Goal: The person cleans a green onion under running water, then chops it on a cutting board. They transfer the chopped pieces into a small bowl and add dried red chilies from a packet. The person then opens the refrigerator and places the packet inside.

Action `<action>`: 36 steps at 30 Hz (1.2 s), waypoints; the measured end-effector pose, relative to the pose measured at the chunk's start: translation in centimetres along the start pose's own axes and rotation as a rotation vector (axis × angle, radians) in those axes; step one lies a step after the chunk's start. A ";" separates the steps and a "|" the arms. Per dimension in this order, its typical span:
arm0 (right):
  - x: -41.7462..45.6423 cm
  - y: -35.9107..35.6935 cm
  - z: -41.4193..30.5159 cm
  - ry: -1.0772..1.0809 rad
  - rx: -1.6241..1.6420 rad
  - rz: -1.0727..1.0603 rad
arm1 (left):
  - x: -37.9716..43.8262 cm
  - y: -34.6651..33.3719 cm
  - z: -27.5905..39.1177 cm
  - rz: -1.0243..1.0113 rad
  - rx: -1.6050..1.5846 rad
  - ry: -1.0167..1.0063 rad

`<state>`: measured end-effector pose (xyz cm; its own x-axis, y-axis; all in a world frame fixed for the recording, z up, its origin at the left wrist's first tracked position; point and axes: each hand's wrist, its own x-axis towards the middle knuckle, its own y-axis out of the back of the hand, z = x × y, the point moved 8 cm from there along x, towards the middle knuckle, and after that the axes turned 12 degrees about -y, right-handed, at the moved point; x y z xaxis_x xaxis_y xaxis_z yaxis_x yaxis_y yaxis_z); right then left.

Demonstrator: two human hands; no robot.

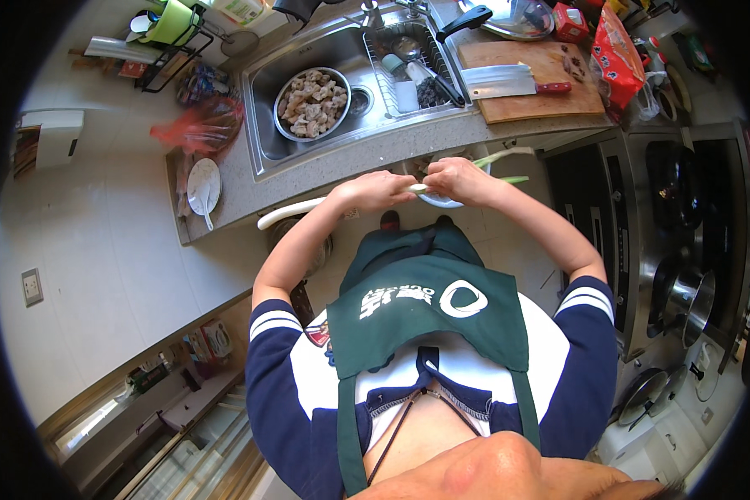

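Note:
My left hand [378, 189] and my right hand [462, 181] meet beyond the counter's front edge. Between them shows the white end of a green onion [418, 188], with the left fingertips at it. The right hand is closed around the stalk, and green leaves stick out on its right side. Partly hidden under the hands is a round container with a pale blue rim [440, 201]. In the sink [269, 75], a metal bowl [348, 103] holds raw meat pieces [312, 103]. A cleaver [500, 82] lies on the wooden cutting board [537, 109].
A wire basket [375, 75] with utensils sits in the sink's right part. A plate [203, 178] with a white spoon and a red plastic bag [194, 131] are at the left. Right stand a red packet [615, 62], a stove [637, 231] and a steel pot [690, 303].

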<state>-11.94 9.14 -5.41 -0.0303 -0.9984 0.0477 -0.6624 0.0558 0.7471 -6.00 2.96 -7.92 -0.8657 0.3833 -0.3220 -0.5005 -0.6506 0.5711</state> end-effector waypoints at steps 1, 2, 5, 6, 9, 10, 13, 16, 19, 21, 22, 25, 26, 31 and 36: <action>0.1 -0.4 0.0 -0.006 0.056 -0.105 | 0.0 -0.4 0.1 -0.054 -0.053 -0.014; 0.1 -0.8 -0.1 0.017 0.116 -0.183 | 0.1 -0.8 0.3 -0.131 -0.120 -0.020; 0.1 -2.1 -1.1 0.026 0.123 -0.353 | -0.4 -1.8 0.5 -0.357 -0.343 0.091; 0.1 -2.1 -1.8 0.055 0.071 -0.387 | -0.8 -2.1 0.4 -0.391 -0.425 0.092; -0.2 -0.6 -4.9 0.069 0.009 -0.467 | -1.4 -2.6 1.2 -0.453 -0.532 0.067; -0.2 0.0 -5.8 0.052 0.015 -0.508 | -1.5 -2.6 1.8 -0.460 -0.553 0.040; -0.2 0.6 -5.3 0.036 0.179 -0.456 | -1.9 -1.6 3.7 -0.420 -0.682 -0.050; 0.5 2.6 -5.0 -0.041 0.440 -0.351 | -2.4 0.3 4.8 -0.239 -0.889 -0.143; 0.5 3.0 -3.5 -0.177 0.634 -0.127 | -2.9 1.5 4.7 -0.084 -1.001 -0.265; -0.9 3.8 0.6 -0.291 0.911 0.104 | -4.1 1.7 3.3 0.004 -0.977 -0.250; -2.1 4.4 3.6 -0.335 1.117 0.231 | -4.8 1.7 2.1 0.061 -0.952 -0.205; -4.4 4.5 9.0 -0.375 1.294 0.427 | -6.3 1.9 -1.5 0.264 -0.796 0.009; -4.0 3.5 9.5 -0.391 1.191 0.492 | -6.1 2.1 -1.6 0.299 -0.712 0.029; -2.7 -0.9 12.0 -0.497 0.965 0.612 | -5.5 2.9 -1.9 0.376 -0.343 0.123; -3.3 -5.0 11.6 -0.394 -0.079 0.677 | -5.8 2.7 -2.6 0.397 -0.195 0.167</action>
<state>-17.19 12.09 -17.01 -0.6811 -0.6758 0.2818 -0.3504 0.6388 0.6850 -2.35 -2.67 -6.49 -0.9721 -0.0209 -0.2337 -0.1087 -0.8427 0.5273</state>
